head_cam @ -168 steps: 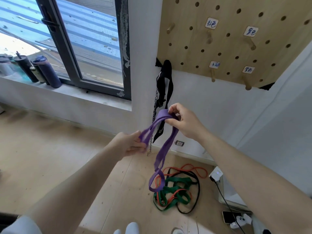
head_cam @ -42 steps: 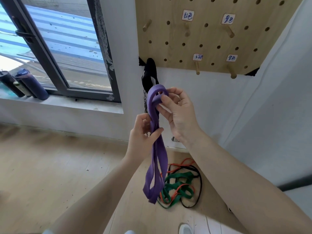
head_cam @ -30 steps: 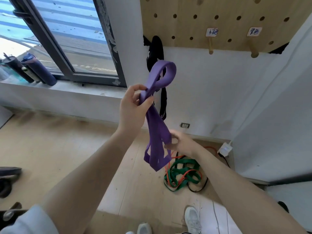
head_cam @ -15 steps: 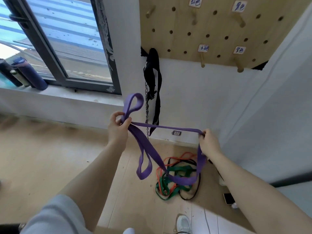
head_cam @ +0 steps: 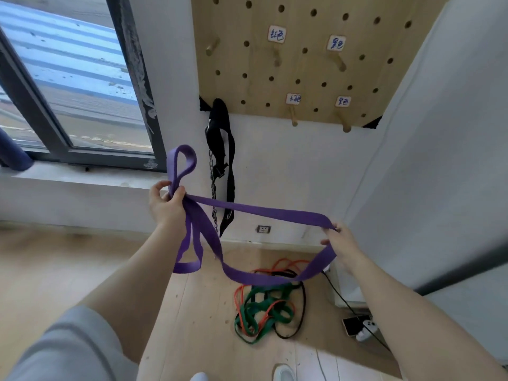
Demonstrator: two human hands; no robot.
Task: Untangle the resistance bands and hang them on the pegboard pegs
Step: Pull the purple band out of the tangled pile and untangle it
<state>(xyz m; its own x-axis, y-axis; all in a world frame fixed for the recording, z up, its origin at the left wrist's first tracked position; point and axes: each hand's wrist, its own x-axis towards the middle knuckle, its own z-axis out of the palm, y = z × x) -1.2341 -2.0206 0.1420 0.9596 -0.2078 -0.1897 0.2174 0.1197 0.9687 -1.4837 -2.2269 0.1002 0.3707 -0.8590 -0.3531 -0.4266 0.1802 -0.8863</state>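
The purple resistance band is held in the air between both hands, in front of the wall and below the wooden pegboard. The left hand is closed around a bunch of its strands, with a small loop standing up above the fist and two more loops hanging under it. The right hand pinches the far end between thumb and fingers, so one strand runs flat across and another sags below. To do this step well, I think the right hand should pull outward slowly while the left hand loosens its fist a little, letting the extra loops slide out one by one without twisting. The pegs are empty, and the other bands lie tangled on the floor.
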